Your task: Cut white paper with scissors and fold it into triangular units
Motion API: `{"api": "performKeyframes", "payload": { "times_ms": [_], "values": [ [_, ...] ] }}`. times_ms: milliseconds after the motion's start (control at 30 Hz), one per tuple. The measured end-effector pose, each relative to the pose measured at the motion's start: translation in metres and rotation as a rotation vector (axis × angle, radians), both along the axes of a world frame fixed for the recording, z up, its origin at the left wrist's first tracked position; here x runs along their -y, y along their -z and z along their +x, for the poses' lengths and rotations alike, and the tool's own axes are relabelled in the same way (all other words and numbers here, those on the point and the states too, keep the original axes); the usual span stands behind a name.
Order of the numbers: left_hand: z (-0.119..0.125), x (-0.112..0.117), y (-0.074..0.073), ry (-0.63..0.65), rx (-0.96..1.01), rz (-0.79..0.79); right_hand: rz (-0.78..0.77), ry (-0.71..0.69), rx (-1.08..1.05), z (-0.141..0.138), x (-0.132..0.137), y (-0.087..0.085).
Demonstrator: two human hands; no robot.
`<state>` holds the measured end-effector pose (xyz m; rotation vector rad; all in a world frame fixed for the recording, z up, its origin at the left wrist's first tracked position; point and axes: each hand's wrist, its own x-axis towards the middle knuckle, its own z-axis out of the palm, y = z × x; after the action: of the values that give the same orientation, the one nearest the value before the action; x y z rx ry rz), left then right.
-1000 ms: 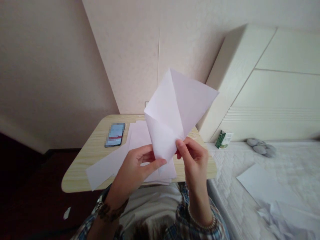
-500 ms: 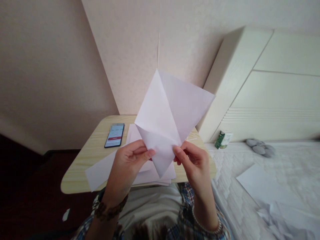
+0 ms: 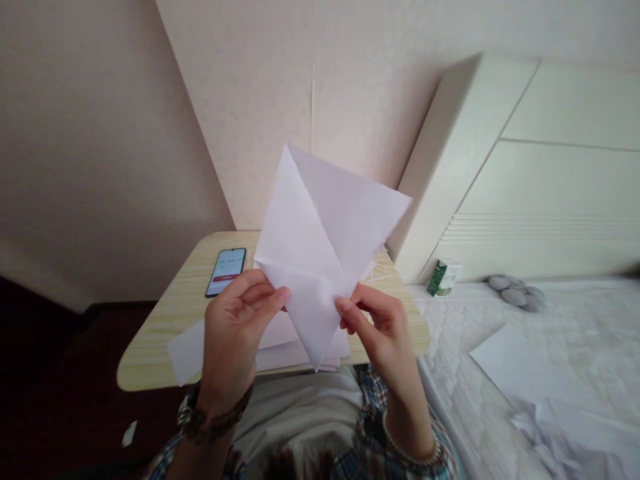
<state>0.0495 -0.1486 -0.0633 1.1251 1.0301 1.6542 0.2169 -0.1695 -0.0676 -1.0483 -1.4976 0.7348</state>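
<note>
Between my two hands a folded sheet of white paper [image 3: 305,233] is held up in front of me, above the table. Creases cross its face, one flap stands out to the upper right, and a narrow point hangs down at the bottom. My left hand [image 3: 245,307] pinches its left edge, thumb in front and fingers behind. On the opposite edge my right hand [image 3: 375,320] grips the paper between thumb and fingers. Beneath it lie more white paper sheets [image 3: 280,357], partly hidden by the held paper and my hands.
A phone [image 3: 226,272] with a lit screen lies on the wooden table [image 3: 150,357]. To the right, a bed [image 3: 465,327] bears a green and white box [image 3: 443,278], a grey cushioned item [image 3: 516,293], a flat sheet [image 3: 520,360] and crumpled paper [image 3: 550,433]. A wall [image 3: 280,100] rises behind.
The folded paper has shifted left and tilted a little, its top corner leaning further left. Both hands have moved slightly left with it, still gripping its edges.
</note>
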Motion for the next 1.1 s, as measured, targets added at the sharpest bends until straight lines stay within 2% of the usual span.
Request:
{"api": "performKeyframes", "payload": {
  "times_ms": [367,500,733,933,1100],
  "values": [
    [-0.002,-0.005,0.005,-0.174,0.066,0.047,-0.003,-0.035,0.047,-0.003,0.000,-0.002],
    [-0.005,-0.010,0.006,-0.199,0.115,0.042,-0.015,-0.059,0.083,-0.004,-0.001,-0.002],
    [-0.006,-0.013,0.008,-0.155,0.129,0.030,-0.052,-0.044,0.057,-0.005,-0.006,0.001],
    [-0.003,-0.013,0.010,0.041,0.016,-0.082,-0.106,0.030,-0.048,-0.008,-0.013,0.008],
    [-0.004,-0.019,0.014,0.010,0.006,-0.078,-0.107,0.026,-0.047,-0.014,-0.015,0.013]
  ]
}}
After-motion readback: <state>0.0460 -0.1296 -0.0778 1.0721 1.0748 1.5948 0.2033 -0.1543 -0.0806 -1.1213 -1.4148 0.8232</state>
